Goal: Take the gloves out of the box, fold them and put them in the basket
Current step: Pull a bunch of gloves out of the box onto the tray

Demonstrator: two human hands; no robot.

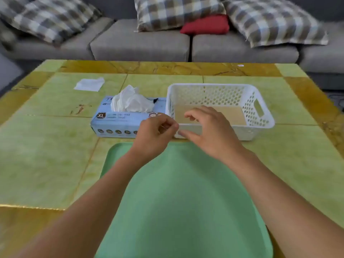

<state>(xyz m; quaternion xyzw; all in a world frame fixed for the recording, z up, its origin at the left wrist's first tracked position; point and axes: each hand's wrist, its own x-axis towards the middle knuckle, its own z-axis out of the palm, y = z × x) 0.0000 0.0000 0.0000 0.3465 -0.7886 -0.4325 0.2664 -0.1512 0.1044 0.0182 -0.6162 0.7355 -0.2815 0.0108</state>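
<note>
Gloves [131,100]: bunched in box [119,121] top, frame centre-left | basket [260,125]: just right of box | left hand [155,135]: fingers curled, contents unclear | right hand [206,130]: loosely spread, holding nothing | desk [46,146]

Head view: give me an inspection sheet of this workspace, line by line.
Surface: green and gold tiled table with a green tray near the person.
Job's things: blue glove box, white gloves bunched out of its top; white basket beside it, no gloves inside.
Clutter: white folded piece on the far left of the table.
Hands: left hand fingers curled, holding nothing visible; right hand loosely open at the basket's near rim.
Cables: nothing seen.
Surroundings: grey sofa, checked cushions, red cushion.
</note>
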